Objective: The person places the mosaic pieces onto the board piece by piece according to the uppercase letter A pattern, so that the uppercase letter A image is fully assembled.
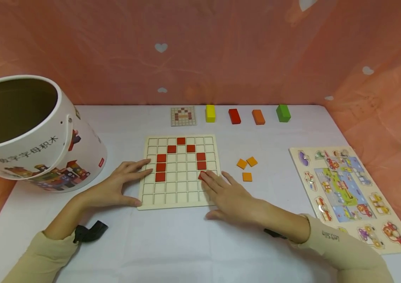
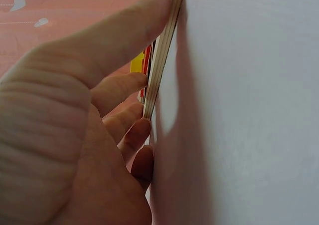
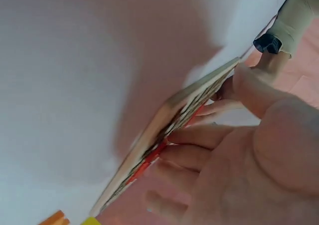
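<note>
A wooden grid board (image 1: 180, 186) lies on the white table, with several red square tiles (image 1: 160, 167) set in its cells like a roof with two sides. My left hand (image 1: 115, 184) rests at the board's left side, fingertips and thumb touching the edge. With its fingers stretched out, my right hand (image 1: 233, 200) presses a red tile (image 1: 200, 176) at the bottom of the right-hand column; the fingertips partly cover that tile. In the right wrist view, the fingers (image 3: 187, 157) reach over the board's edge (image 3: 164, 117). Three orange tiles (image 1: 247, 177) lie right of the board.
Behind the board lie a small pattern card (image 1: 183, 116) and yellow (image 1: 210, 113), red (image 1: 234, 116), orange (image 1: 258, 117) and green blocks (image 1: 283, 113). A big white bucket (image 1: 87, 157) stands at left. A wooden picture puzzle (image 1: 308, 196) lies at right, near my right forearm.
</note>
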The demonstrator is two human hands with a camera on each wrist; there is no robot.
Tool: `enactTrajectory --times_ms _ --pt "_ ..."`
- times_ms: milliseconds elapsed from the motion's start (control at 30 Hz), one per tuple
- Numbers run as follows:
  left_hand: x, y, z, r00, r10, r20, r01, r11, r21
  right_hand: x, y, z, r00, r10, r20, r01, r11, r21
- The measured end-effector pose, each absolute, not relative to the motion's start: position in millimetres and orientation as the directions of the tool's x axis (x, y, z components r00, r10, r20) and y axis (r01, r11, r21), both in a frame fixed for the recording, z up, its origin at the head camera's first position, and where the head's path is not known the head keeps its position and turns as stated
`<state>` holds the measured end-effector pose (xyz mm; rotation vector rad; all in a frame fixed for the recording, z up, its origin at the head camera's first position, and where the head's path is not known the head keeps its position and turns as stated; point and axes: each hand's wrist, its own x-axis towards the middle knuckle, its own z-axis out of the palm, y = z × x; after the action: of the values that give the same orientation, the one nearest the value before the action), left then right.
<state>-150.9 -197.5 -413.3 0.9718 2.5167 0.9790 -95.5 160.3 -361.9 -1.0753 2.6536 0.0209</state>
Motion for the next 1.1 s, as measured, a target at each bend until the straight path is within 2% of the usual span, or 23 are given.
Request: enactTrajectory --times_ms 100,300,700,967,1100 --pt "-150.7 -197.5 -414.5 -0.738 0.674 -0.007 0.495 0.549 0.674 -96.5 162.7 -363.6 -0.655 -0.704 -0.275 -0.691 0.705 -0.158" --pt "-150.3 -197.8 -414.4 -0.738 0.675 -0.006 0.499 0.552 0.667 -104.6 167.2 -363.4 -0.628 -0.748 -0.217 -0.681 0.662 -0.312" --pt "-149.9 -197.6 -413.2 -0.741 0.672 -0.002 0.495 0.548 0.674 -110.0 164.4 -366.0 -0.579 -0.801 -0.151 -0.758 0.597 -0.264" --pt "-149.9 -197.7 -413.2 -0.738 0.675 -0.001 0.497 0.544 0.676 -113.6 168.2 -364.1 -0.562 -0.808 -0.178 -0.743 0.587 -0.322" --pt "-150.3 -197.1 -413.0 -0.738 0.674 -0.003 0.496 0.545 0.676 -121.4 177.3 -364.7 -0.586 -0.794 -0.16 -0.681 0.59 -0.434"
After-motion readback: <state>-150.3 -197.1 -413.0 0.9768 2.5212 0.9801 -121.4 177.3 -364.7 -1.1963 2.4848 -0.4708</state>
